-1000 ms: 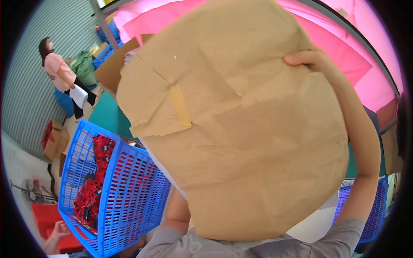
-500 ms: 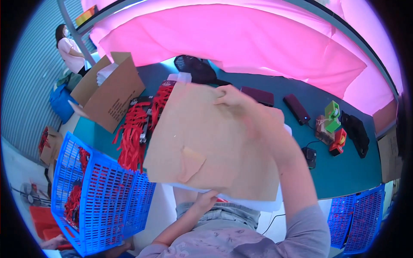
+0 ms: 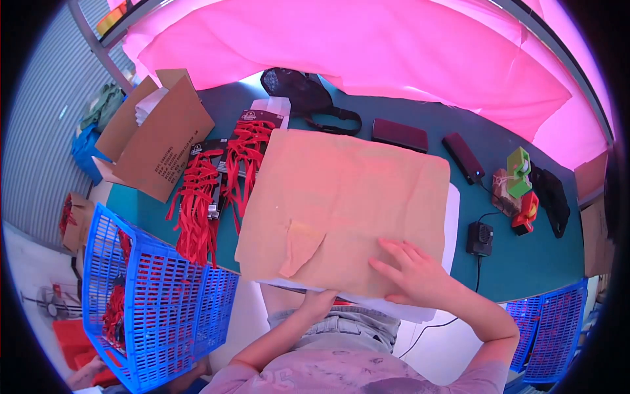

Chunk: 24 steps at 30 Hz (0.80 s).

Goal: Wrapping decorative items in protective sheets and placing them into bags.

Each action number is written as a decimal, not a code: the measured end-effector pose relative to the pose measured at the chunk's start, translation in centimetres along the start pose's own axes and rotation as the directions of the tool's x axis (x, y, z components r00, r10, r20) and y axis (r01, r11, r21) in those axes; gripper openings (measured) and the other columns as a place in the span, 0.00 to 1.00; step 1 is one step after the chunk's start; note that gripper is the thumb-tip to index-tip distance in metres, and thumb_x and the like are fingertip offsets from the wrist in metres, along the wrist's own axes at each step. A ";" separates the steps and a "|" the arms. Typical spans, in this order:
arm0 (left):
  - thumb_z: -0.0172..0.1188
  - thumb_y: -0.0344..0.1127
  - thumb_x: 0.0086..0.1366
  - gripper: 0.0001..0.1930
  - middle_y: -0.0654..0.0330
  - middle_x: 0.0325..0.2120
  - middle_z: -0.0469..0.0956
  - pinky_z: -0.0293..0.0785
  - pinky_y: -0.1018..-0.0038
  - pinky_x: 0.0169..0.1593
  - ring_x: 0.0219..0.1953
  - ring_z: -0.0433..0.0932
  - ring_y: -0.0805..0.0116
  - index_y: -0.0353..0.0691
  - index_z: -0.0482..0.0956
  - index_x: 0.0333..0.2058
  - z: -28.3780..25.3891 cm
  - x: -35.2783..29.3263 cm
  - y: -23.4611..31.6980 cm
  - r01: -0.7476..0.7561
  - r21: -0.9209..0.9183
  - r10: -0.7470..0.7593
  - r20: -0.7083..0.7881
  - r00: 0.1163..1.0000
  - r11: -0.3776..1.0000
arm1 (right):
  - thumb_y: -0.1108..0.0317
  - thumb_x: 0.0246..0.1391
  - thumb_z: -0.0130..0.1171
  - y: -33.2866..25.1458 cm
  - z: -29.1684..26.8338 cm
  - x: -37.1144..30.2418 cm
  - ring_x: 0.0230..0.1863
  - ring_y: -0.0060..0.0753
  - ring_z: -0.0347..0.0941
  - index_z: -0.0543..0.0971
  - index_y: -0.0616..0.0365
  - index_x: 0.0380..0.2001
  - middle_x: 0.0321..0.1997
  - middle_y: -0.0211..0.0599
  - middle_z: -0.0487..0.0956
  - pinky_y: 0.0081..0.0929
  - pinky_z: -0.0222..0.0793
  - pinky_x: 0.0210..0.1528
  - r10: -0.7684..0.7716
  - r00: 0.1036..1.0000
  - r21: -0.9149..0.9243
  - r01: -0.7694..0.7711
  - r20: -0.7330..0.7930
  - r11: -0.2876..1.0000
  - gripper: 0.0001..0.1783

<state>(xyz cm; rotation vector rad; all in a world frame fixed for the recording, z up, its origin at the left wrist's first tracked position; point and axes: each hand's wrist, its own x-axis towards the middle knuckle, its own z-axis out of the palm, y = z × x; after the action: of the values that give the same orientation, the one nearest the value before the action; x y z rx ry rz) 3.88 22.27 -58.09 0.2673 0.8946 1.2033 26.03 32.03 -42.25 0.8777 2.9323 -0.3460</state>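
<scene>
A large sheet of brown paper (image 3: 341,190) lies across the near middle of the table, with a torn flap (image 3: 300,249) on its surface. White sheeting (image 3: 451,217) sticks out beneath it along the right and near edges. My right hand (image 3: 417,274) rests flat on the lower right part of the paper, open with its fingers spread. At the near edge, my left hand (image 3: 318,303) reaches under the sheet, and the edge hides its fingers. Left of the paper are bunches of red ribbons (image 3: 197,210) on dark cards, one bunch (image 3: 248,151) close beside it.
An open cardboard box (image 3: 161,148) stands at the far left, above a blue basket (image 3: 164,289) holding red ribbons. Behind the paper lie a black bag (image 3: 298,95) and a dark case (image 3: 400,134). Tape dispensers (image 3: 520,172) and a small black device (image 3: 480,238) sit to the right.
My right hand has come down from the paper's far edge to its near right part, its fingers now spread. The sheet lies flatter. My left hand stays at the near edge.
</scene>
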 end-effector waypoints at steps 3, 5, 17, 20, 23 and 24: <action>0.55 0.17 0.60 0.26 0.54 0.53 0.72 0.69 0.73 0.56 0.52 0.73 0.63 0.35 0.66 0.57 0.0 0.4 -0.4 -0.018 -0.093 0.023 0.050 0.999 0.995 | 0.56 0.42 0.67 -1.6 0.7 -0.4 0.55 0.44 0.67 0.70 0.50 0.56 0.63 0.45 0.63 0.40 0.62 0.60 0.002 0.997 -0.032 -0.005 -0.081 0.999 0.36; 0.55 0.17 0.60 0.25 0.54 0.53 0.72 0.69 0.74 0.56 0.51 0.73 0.64 0.35 0.66 0.57 0.0 0.5 -0.6 -0.023 -0.128 0.031 0.061 0.998 0.992 | 0.57 0.43 0.66 -2.0 1.1 -0.7 0.53 0.42 0.69 0.71 0.51 0.55 0.61 0.44 0.65 0.39 0.63 0.59 0.000 0.995 -0.042 -0.004 -0.103 0.999 0.33; 0.57 0.20 0.60 0.22 0.55 0.48 0.76 0.74 0.74 0.49 0.47 0.76 0.64 0.35 0.69 0.54 1.4 -1.1 -0.1 0.182 0.008 -0.182 -0.007 0.983 0.983 | 0.74 0.40 0.56 5.0 -14.7 2.0 0.26 0.39 0.72 0.78 0.60 0.33 0.28 0.37 0.79 0.31 0.67 0.31 0.311 0.804 -0.142 -0.434 -0.507 0.890 0.12; 0.58 0.21 0.60 0.22 0.55 0.47 0.76 0.75 0.74 0.47 0.46 0.76 0.64 0.34 0.69 0.54 2.8 -1.5 0.2 0.235 0.069 -0.226 -0.108 0.968 0.970 | 0.70 0.46 0.53 13.2 -19.2 6.1 0.29 0.41 0.72 0.77 0.60 0.33 0.29 0.37 0.79 0.31 0.66 0.35 0.237 0.716 -0.183 -0.456 -0.656 0.871 0.10; 0.54 0.25 0.63 0.17 0.55 0.45 0.78 0.75 0.73 0.47 0.45 0.77 0.64 0.33 0.72 0.52 2.1 -2.2 0.4 0.234 0.049 -0.235 0.012 0.972 0.971 | 0.67 0.51 0.50 18.3 -21.4 11.1 0.35 0.37 0.73 0.77 0.56 0.38 0.33 0.33 0.80 0.34 0.66 0.39 0.359 0.564 -0.066 -0.596 -0.744 0.800 0.12; 0.53 0.26 0.65 0.16 0.54 0.45 0.79 0.75 0.73 0.47 0.44 0.77 0.63 0.32 0.73 0.52 1.8 -2.4 0.7 0.232 0.040 -0.234 0.047 0.971 0.972 | 0.67 0.52 0.51 18.6 -21.4 13.1 0.39 0.35 0.73 0.77 0.54 0.40 0.35 0.31 0.80 0.34 0.65 0.43 0.471 0.450 0.022 -0.706 -0.758 0.708 0.12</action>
<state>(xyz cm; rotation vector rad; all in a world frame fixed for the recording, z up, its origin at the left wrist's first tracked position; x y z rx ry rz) 4.50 20.88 -55.48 0.2132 0.8768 0.9605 25.42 59.13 -26.73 2.3295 2.7648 0.6496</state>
